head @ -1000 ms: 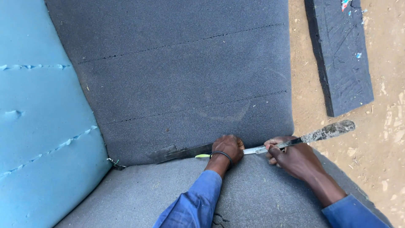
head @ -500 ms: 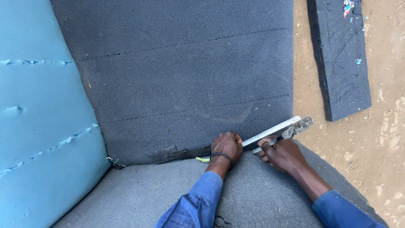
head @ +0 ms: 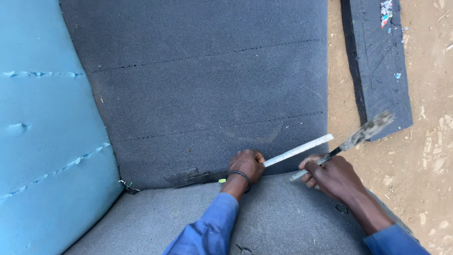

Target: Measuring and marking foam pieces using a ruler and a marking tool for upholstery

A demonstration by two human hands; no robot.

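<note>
Your left hand (head: 246,165) covered the middle of the long pale flat strip (head: 299,150), so where it joined the dark flat blade (head: 193,176) couldn't be told. The worn grey-handled tool (head: 364,132) in your right hand (head: 331,175) blurred at its far end. The frame's edge cut off both blue sleeves.

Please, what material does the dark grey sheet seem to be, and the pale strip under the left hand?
Dark grey sheet: seems to be foam, matte, with a fine porous grain and thin cut lines across it.
Pale strip, held by the left hand: probably metal or plastic; it is thin, straight, smooth and light-coloured with fine marks, like a ruler. The look leaves it open.
</note>
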